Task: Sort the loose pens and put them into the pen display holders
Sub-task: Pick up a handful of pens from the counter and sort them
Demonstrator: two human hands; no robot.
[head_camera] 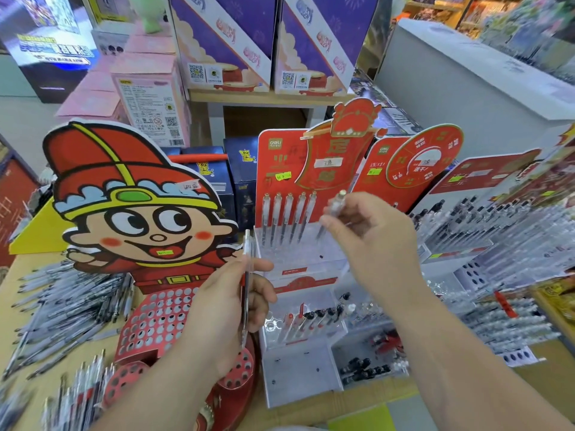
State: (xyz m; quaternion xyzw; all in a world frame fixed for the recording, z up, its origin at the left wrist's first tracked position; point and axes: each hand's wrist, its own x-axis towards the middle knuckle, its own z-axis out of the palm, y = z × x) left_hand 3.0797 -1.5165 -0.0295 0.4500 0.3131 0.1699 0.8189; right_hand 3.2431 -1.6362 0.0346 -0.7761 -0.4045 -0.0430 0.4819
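My right hand [370, 241] pinches a clear pen [333, 213], tip down, over the top tier of a clear stepped display holder [298, 262]. Several pens [287, 216] stand in that tier's back row against a red card. My left hand [230, 303] grips a few clear pens with red parts [247, 275], held upright in front of the holder's left edge. A heap of loose pens [68, 309] lies on the table at the left. Lower tiers of the holder carry a few red and black capped pens [314, 318].
A red perforated holder [155, 325] with a cartoon figure cutout [133, 200] stands left of my hands. More pen displays [485, 231] fill the right side. Boxes [224, 42] stand on a shelf behind. More loose pens [77, 396] lie near the front left edge.
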